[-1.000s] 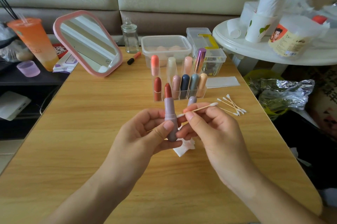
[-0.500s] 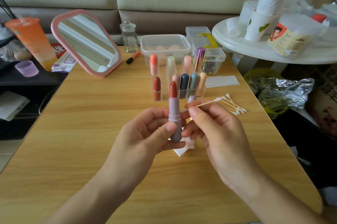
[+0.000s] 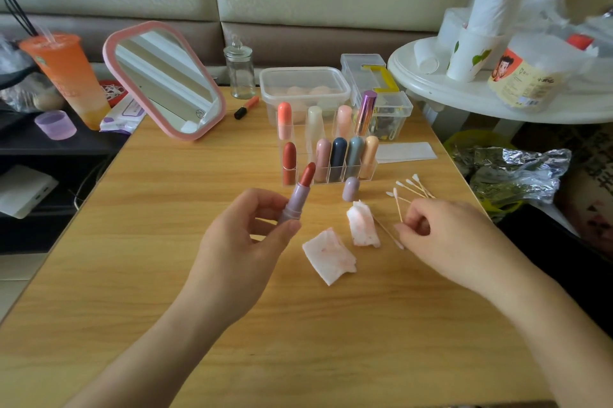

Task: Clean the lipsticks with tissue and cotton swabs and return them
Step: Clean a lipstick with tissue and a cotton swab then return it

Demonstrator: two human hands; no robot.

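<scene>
1 open lipstick [image 3: 298, 198] in left hand [image 3: 242, 241]: thumb and curled fingers grip the lilac tube. It is tilted, red bullet up, held over the table [image 3: 149, 225] just in front of the rack [image 3: 331, 173]. Right hand [image 3: 444, 235] has its fingers curled, pinching 1 swab [image 3: 397, 205] by its lower end, cotton tip up. A second swab [image 3: 386, 230] lies flat by those fingertips; touching or not, can't tell.

Rack holds 9 capped lipsticks, upright: 5 in the front row, 4 in the back. 1 lilac cap [image 3: 350, 188] stands on the table just in front of the rack.

2 stained tissues between the hands: flat tissue [image 3: 328, 256] and crumpled tissue [image 3: 363, 225], close together.

Loose swabs [image 3: 414, 183] are bunched near the table's right edge, beyond the right hand. Roughly 5, exact count unclear. The right hand is close to that edge.

At the far edge: 1 mirror [image 3: 166, 82], 1 jar [image 3: 239, 72], 1 pen [image 3: 247, 107], 1 box [image 3: 305, 86]. Wide bare wood shows left of the left hand and along the near edge.
</scene>
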